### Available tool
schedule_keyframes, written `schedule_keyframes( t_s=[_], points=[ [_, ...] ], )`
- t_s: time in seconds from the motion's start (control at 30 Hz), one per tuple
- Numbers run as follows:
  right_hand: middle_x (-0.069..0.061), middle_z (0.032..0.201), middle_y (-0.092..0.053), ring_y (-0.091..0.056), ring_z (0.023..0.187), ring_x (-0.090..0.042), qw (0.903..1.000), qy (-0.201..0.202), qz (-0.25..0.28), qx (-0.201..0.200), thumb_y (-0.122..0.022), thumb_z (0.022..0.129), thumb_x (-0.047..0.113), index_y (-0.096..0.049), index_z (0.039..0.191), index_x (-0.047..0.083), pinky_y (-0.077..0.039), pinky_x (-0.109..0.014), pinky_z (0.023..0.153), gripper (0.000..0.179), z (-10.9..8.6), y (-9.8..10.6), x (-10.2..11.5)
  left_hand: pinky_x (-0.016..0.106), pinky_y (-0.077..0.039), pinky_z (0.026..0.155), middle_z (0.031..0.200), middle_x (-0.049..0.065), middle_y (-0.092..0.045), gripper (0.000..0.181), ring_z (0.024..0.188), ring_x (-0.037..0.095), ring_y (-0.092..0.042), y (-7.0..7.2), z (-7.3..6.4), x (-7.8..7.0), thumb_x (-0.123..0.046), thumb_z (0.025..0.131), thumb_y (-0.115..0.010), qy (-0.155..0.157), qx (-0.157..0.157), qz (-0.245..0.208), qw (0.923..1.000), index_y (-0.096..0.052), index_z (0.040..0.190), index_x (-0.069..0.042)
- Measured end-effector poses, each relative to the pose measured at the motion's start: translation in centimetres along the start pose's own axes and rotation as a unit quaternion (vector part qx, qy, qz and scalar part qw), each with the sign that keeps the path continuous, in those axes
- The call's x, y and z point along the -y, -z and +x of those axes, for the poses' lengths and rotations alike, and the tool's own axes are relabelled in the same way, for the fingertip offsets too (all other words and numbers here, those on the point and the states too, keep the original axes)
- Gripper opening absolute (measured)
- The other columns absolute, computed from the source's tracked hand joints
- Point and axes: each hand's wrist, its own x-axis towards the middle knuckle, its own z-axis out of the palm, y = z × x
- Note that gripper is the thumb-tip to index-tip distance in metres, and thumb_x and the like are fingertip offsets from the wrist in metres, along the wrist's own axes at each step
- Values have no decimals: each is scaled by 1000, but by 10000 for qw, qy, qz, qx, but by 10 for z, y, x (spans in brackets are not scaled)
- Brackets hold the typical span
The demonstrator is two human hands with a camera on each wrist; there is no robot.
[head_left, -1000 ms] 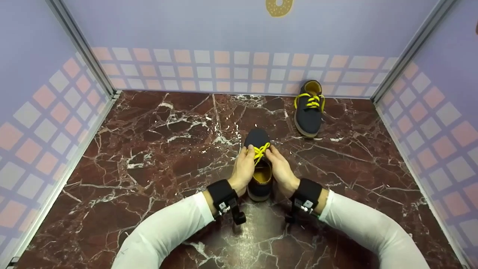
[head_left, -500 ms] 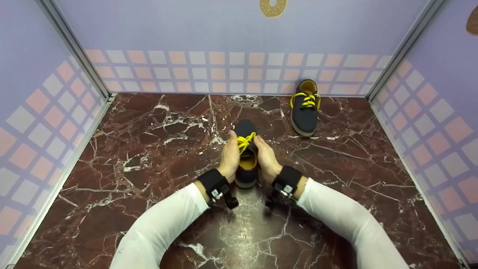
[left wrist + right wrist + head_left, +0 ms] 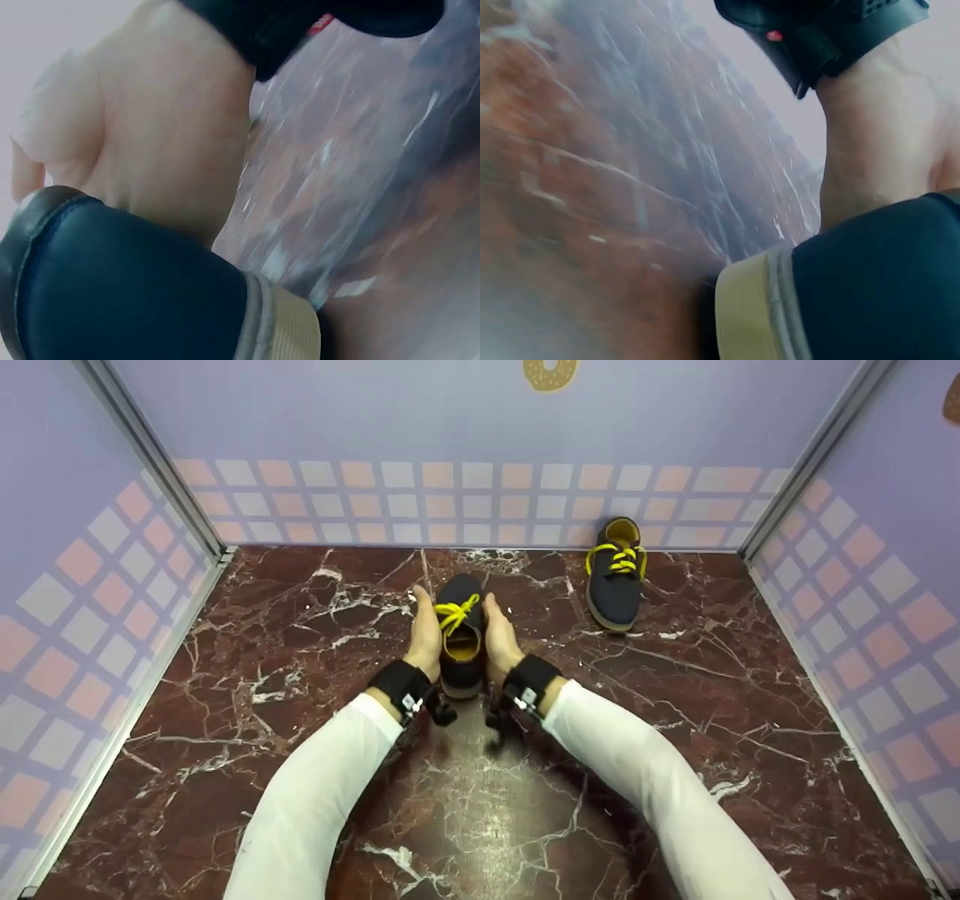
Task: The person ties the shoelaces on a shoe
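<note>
A dark navy shoe (image 3: 459, 589) with a bow of yellow laces (image 3: 456, 613) is between my hands in the head view, its toe pointing away from me. Along its left side lies my left hand (image 3: 425, 634), fingers straight and thumb raised. My right hand (image 3: 499, 637) lies along the opposite side with straight fingers too. Both wrist views show the shoe's dark heel and pale sole edge close up, the palm beside it. Fingers on the shoe's lower sides are partly hidden.
A matching navy shoe (image 3: 615, 592) with loose yellow laces stands at the back right, its heel by the rear wall (image 3: 360, 502). Reddish-brown marbled floor (image 3: 300, 660) spreads around, bounded by lilac panels at left and right.
The shoe between my hands has moved left and farther away, both hands travelling with it. My thumbs have come away from beside the laces. The other shoe has stayed put.
</note>
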Motion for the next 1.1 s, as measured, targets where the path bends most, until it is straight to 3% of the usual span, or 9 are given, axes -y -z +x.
schedule_keyframes(
  t_s=[0.1,0.13,0.23,0.33,0.37,0.6,0.7,0.93,1.1],
  points=[
    [-9,191,-18,-15,179,-23,10000,3,-1,-14,-32,120,53,-20,180,6,-14,-36,146,76,13,-11,0,43,-14,146,190,10,-21,99,177,28,-21,7,13,-5,-81,110,-11,-43,-17,-10,10000,-24,180,-11],
    [-8,191,-17,-14,179,-23,10000,6,16,-22,-32,120,53,-19,180,7,-13,-36,146,76,17,-13,1,42,-15,146,189,10,-23,103,176,27,-23,12,34,2,-85,108,-13,-55,-5,-65,10000,-26,179,-12],
    [-7,191,-18,-17,178,-23,9999,15,90,138,-29,120,55,-18,181,9,-14,-36,146,76,25,-18,4,39,-17,145,188,8,-26,106,174,24,-27,16,54,1,-88,105,-14,-10,-35,-88,10000,-33,177,-12],
    [-10,184,-37,-39,168,-24,9992,-35,189,351,-27,120,58,-29,178,10,-25,-36,143,75,30,-21,6,37,-23,143,184,9,-34,109,170,23,-35,20,68,1,-90,104,-12,75,49,-171,9998,-44,172,-11],
    [-11,179,-44,-48,160,-24,9985,-64,263,469,-26,120,59,-34,176,9,-31,-36,141,76,32,-22,6,36,-25,142,184,9,-36,106,168,24,-37,18,57,-7,-87,106,-12,114,-36,-104,9999,-47,170,-11],
    [-5,136,-70,-67,117,-16,9951,-147,486,846,-25,119,62,-48,168,5,-50,-32,118,79,37,-24,7,36,-26,142,184,5,-34,102,168,21,-36,23,72,-8,-88,105,-12,268,41,39,9996,-48,170,-18],
    [-6,136,-70,-67,116,-16,9948,-168,475,883,-24,119,63,-49,167,5,-51,-33,117,80,39,-24,7,37,-25,142,184,6,-34,102,169,23,-36,23,67,-11,-88,106,-17,266,144,118,9995,-47,171,-16],
    [-16,172,-51,-59,136,-18,9966,-111,301,753,-23,119,61,-39,174,9,-38,-36,135,77,44,-26,8,37,-24,143,183,10,-36,98,168,25,-37,19,55,-21,-82,110,-16,151,162,124,9997,-44,172,-11],
    [-8,142,-70,-66,121,-17,9962,-100,361,786,-24,119,62,-50,165,7,-49,-33,124,77,46,-27,9,33,-27,140,181,6,-40,103,164,21,-42,23,69,-15,-90,105,-19,175,100,21,9998,-50,169,-15]
  ],
)
